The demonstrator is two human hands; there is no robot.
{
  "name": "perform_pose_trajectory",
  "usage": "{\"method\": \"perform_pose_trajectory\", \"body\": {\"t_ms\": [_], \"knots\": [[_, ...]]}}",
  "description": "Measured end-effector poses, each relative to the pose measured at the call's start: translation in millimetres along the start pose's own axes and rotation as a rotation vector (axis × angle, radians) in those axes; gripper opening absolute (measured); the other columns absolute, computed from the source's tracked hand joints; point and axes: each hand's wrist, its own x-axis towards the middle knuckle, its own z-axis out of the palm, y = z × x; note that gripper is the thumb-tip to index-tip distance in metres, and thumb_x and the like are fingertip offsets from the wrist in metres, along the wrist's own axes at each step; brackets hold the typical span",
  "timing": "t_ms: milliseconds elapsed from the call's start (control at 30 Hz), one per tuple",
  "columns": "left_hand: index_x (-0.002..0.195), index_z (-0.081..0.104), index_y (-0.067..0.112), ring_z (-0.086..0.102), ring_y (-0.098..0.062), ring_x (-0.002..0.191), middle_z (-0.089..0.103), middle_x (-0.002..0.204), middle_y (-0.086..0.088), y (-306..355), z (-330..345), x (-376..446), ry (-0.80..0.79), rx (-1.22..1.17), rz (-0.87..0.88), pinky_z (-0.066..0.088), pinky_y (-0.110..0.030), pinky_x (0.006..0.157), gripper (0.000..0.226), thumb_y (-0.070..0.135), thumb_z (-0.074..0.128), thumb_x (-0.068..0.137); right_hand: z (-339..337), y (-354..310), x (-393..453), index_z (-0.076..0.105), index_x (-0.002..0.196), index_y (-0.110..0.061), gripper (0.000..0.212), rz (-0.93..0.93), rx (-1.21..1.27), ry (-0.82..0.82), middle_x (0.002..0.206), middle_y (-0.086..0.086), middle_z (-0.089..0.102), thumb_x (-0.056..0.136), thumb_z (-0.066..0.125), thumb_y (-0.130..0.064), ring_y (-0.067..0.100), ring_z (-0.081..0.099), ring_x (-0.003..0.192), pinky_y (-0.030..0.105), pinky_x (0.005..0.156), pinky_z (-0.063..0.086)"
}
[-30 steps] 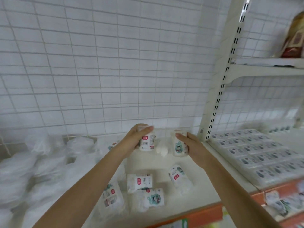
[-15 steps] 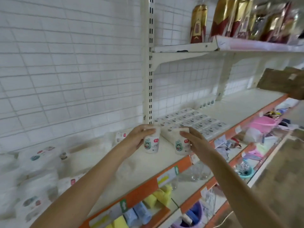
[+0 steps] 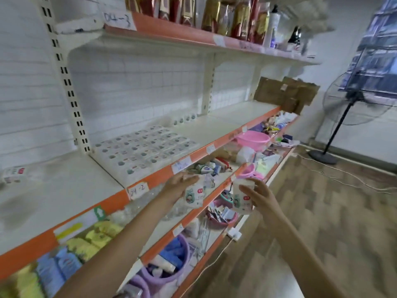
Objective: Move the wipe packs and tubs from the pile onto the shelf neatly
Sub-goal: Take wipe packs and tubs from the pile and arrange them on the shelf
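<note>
Each hand, left hand (image 3: pixel 179 186) and right hand (image 3: pixel 258 195), grips 1 upright tub (image 3: pixel 194 195) off the shelf (image 3: pixel 214 127).

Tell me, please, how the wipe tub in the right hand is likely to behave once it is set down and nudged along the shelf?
The right hand grips the tub alone, so it is probably light. It looks taller than wide, so a high nudge might tip it. Its round body would likely roll if it fell over.

tubs (image 3: pixel 194 193): white w/ green cartoon + red tag | shelf edge (image 3: pixel 217 145): orange | basin (image 3: pixel 253 139): pink | floor (image 3: pixel 335 211): brown herringbone | wall (image 3: pixel 23 100): white tile
</note>
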Motion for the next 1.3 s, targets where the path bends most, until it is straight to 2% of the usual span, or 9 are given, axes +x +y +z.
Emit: {"method": "perform_pose_trajectory", "body": {"t_ms": [100, 167, 233, 367, 500, 600, 833, 1167, 1300], "knots": [[0.108, 0.06, 0.012, 0.06, -0.02, 0.096, 0.063, 0.11, -0.01, -9.7, 33.5, 23.0, -0.009, -0.034, -0.021, 0.046, -0.024, 0.069, 0.034, 0.03, 0.069, 0.08, -41.5, 13.1, 6.9, 0.055, 0.114, -0.01, 0.109, -0.002, 0.031, 0.056, 0.102, 0.011, 0.065, 0.024, 0.083, -0.064, 0.027, 0.064, 0.091, 0.04, 0.075, 0.054], [0.102, 0.06, 0.013, 0.062, -0.019, 0.09, 0.064, 0.105, -0.011, -14.4, 51.4, 38.0, -0.017, -0.064, -0.031, 0.049, -0.021, 0.064, 0.02, 0.022, 0.063, 0.085, -62.1, 16.4, 12.9, 0.054, 0.116, -0.008, 0.088, 0.002, 0.012, 0.087, 0.099, 0.01, 0.065, 0.044, 0.087, -0.047, 0.024, 0.064, 0.086, 0.029, 0.064, 0.054], [0.099, 0.06, 0.015, 0.063, -0.018, 0.088, 0.066, 0.101, -0.009, -16.8, 65.9, 53.1, -0.024, -0.085, -0.039, 0.05, -0.024, 0.066, 0.016, 0.021, 0.062, 0.084, -80.2, 20.9, 24.2, 0.052, 0.12, -0.006, 0.058, -0.004, -0.009, 0.103, 0.1, 0.011, 0.064, 0.07, 0.076, -0.025, 0.027, 0.063, 0.088, 0.033, 0.068, 0.055], [0.099, 0.061, 0.019, 0.062, -0.022, 0.089, 0.067, 0.094, -0.005, -14.3, 86.3, 94.1, -0.039, -0.087, -0.04, 0.046, -0.03, 0.069, 0.028, 0.03, 0.071, 0.075, -106.0, 28.0, 66.6, 0.052, 0.119, -0.009, 0.041, -0.002, -0.053, 0.135, 0.094, 0.003, 0.061, 0.081, 0.067, -0.016, 0.025, 0.063, 0.088, 0.041, 0.076, 0.052], [0.1, 0.06, 0.021, 0.063, -0.021, 0.089, 0.066, 0.099, -0.008, 1.6, 103.0, 157.2, -0.043, -0.093, 0.052, 0.049, -0.033, 0.076, 0.017, 0.021, 0.063, 0.084, -119.2, 24.2, 135.4, 0.051, 0.118, -0.013, 0.039, -0.024, -0.05, 0.096, 0.096, 0.003, 0.06, 0.082, 0.066, -0.015, 0.016, 0.061, 0.084, 0.026, 0.065, 0.047], [0.105, 0.059, 0.018, 0.063, -0.01, 0.074, 0.064, 0.093, -0.005, 19.2, 112.0, 206.8, -0.019, -0.085, 0.109, 0.049, -0.02, 0.06, 0.024, 0.023, 0.066, 0.082, -121.1, 15.5, 195.8, 0.05, 0.115, -0.017, 0.036, -0.045, -0.054, 0.038, 0.101, 0.004, 0.059, 0.082, 0.064, -0.017, 0.015, 0.058, 0.088, 0.028, 0.069, 0.047], [0.112, 0.056, 0.014, 0.059, -0.01, 0.091, 0.06, 0.106, -0.001, 57.2, 97.6, 317.0, 0.125, -0.018, 0.186, 0.048, -0.013, 0.068, 0.027, 0.018, 0.063, 0.086, -117.1, -12.8, 324.3, 0.052, 0.119, -0.016, 0.045, -0.126, -0.11, -0.132, 0.11, 0.005, 0.061, 0.077, 0.065, -0.023, 0.017, 0.06, 0.097, 0.022, 0.068, 0.048], [0.115, 0.056, 0.008, 0.058, -0.013, 0.09, 0.059, 0.105, -0.005, 73.7, 44.1, 435.4, 0.46, 0.006, 0.219, 0.046, -0.02, 0.077, 0.031, 0.01, 0.063, 0.085, -76.2, -26.2, 488.4, 0.052, 0.118, -0.021, 0.04, -0.168, -0.088, -0.34, 0.11, 0.005, 0.062, 0.082, 0.067, -0.016, 0.019, 0.06, 0.101, 0.025, 0.074, 0.048], [0.122, 0.055, 0.008, 0.054, -0.017, 0.098, 0.053, 0.107, -0.005, 66.9, 29.4, 473.4, 0.615, 0.035, 0.181, 0.042, -0.03, 0.093, 0.041, 0.012, 0.066, 0.083, -43.2, -15.7, 560.5, 0.054, 0.12, -0.013, 0.044, -0.164, -0.078, -0.48, 0.114, 0.008, 0.062, 0.08, 0.07, -0.012, 0.023, 0.06, 0.103, 0.027, 0.081, 0.049]]}}
